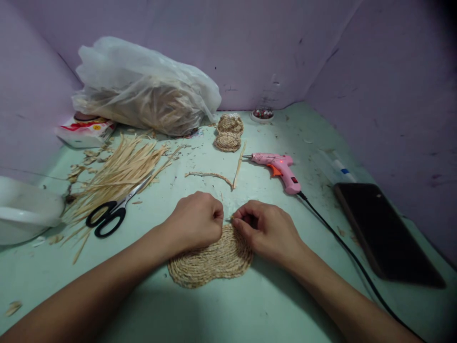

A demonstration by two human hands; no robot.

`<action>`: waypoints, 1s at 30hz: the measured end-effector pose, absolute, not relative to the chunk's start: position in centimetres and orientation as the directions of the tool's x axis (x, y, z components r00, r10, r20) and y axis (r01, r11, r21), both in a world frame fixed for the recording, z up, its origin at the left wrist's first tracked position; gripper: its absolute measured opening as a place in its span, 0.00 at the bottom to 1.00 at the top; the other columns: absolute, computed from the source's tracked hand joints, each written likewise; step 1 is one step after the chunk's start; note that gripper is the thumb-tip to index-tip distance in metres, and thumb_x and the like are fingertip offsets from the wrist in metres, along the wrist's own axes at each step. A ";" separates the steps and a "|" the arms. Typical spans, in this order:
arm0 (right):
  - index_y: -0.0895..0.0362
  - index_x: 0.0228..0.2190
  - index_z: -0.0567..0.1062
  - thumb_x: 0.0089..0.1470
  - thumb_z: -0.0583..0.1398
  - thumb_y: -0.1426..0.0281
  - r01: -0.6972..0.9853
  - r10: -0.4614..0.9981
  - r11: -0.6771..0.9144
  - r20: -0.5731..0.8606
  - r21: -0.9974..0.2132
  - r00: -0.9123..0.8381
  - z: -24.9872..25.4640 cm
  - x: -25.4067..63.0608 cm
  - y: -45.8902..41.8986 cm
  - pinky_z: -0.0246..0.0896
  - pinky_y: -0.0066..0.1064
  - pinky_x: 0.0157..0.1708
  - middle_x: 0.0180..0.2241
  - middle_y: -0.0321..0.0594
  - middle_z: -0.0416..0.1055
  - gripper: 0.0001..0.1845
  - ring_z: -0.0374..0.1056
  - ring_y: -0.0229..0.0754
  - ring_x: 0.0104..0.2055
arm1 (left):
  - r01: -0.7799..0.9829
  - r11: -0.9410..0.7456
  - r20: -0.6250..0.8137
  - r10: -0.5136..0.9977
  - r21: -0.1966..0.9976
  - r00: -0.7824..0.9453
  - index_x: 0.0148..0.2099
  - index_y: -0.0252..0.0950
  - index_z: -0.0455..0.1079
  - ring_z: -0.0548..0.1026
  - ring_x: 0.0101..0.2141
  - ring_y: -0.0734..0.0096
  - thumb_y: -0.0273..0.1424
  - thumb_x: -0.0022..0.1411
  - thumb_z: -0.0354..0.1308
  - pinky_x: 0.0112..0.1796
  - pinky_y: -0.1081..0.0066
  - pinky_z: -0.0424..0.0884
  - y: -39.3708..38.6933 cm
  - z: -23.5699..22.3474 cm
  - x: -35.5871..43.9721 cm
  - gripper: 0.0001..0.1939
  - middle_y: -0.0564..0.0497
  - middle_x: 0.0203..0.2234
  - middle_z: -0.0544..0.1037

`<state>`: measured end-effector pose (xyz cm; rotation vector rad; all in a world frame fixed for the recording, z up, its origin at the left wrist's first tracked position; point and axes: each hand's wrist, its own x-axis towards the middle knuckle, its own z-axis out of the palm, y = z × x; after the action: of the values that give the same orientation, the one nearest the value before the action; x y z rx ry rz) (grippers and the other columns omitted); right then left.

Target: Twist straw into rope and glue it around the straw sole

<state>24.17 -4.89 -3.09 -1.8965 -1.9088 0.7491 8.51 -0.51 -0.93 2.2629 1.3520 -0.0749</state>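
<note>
A flat coiled mat of braided straw (210, 262) lies on the table in front of me, wavy at its edge. My left hand (198, 219) rests over its upper left part, fingers curled into a closed fist; what they hold is hidden. At the mat's upper right edge my right hand (266, 228) pinches thumb to forefinger on a small bit that is too small to name. Just beyond my hands lies a thin braided strand (210, 175), its end meeting a loose straw strip (239, 164).
A pink glue gun (278, 166) with a black cord lies right, near a dark phone (385, 233). Left are black-handled scissors (110, 216), straw strips (121, 166) and a white container (28, 209). Behind stand a plastic bag (150, 90), small coiled pieces (228, 140) and a bead dish (262, 114).
</note>
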 end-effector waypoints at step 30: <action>0.57 0.24 0.71 0.47 0.57 0.72 0.442 0.992 0.118 0.082 -0.889 -0.100 -4.2 23.7 -5.1 0.54 0.27 0.24 0.21 0.33 0.64 0.04 0.58 0.33 0.23 | 0.541 -0.066 -0.244 0.842 0.839 0.482 0.24 0.32 0.69 0.62 0.17 0.80 0.25 0.49 0.54 0.20 0.76 0.57 0.3 -1.1 8.8 0.04 0.58 0.12 0.65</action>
<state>23.69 -5.07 -4.21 -1.4192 -1.6510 0.9321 8.80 0.26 -1.10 1.7384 1.1811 0.3805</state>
